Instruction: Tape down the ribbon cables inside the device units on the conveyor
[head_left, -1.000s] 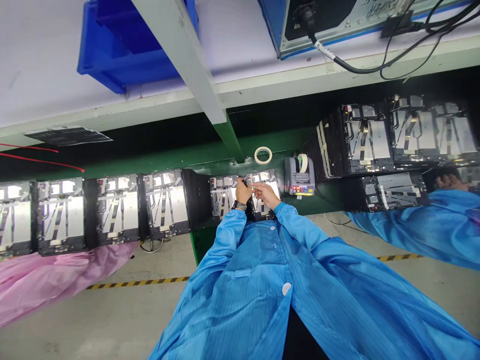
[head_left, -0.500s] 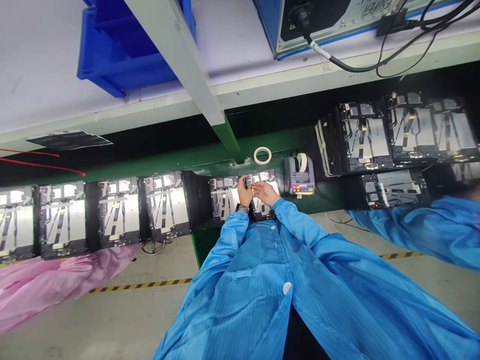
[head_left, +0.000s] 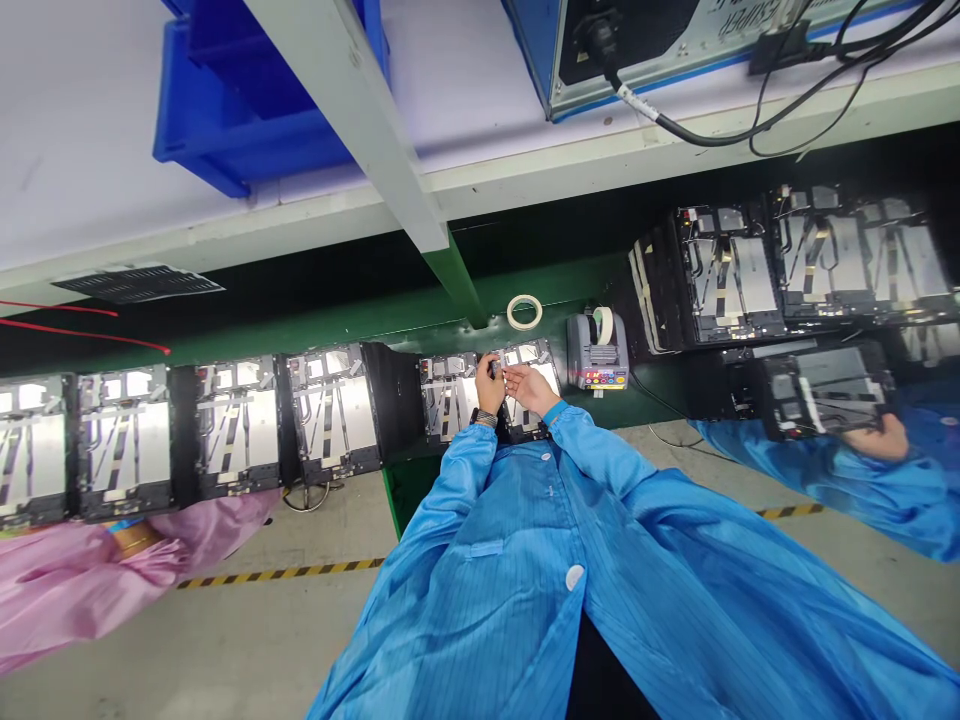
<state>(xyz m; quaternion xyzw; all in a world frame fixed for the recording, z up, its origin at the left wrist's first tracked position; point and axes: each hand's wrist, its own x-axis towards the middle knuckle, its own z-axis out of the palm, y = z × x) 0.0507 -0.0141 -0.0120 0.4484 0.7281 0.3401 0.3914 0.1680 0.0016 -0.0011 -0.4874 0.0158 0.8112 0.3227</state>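
Note:
My left hand (head_left: 489, 387), with a dark band at its wrist, has its fingers curled round a small dark thing that is too small to name. Close beside it, my right hand (head_left: 529, 388) reaches in with thumb and fingers pinched near that thing; what lies between its fingertips is hidden. Both hands are above the near edge of an opened flat electronic unit (head_left: 541, 354) with a silver panel. A second such unit (head_left: 439, 400) lies just left of my left hand.
A roll of tape (head_left: 525, 312) and a tape dispenser (head_left: 598, 352) are right of the strut. More opened units (head_left: 334, 410) line the left side; others (head_left: 731, 275) are stacked right. A co-worker's hand (head_left: 881, 438) holds a unit (head_left: 825, 388). A pink sleeve (head_left: 90, 590) is at left.
At the right, a co-worker's hand has come into view with a unit lifted and tilted toward that person. The pink-sleeved arm has shifted slightly. My hands have barely moved.

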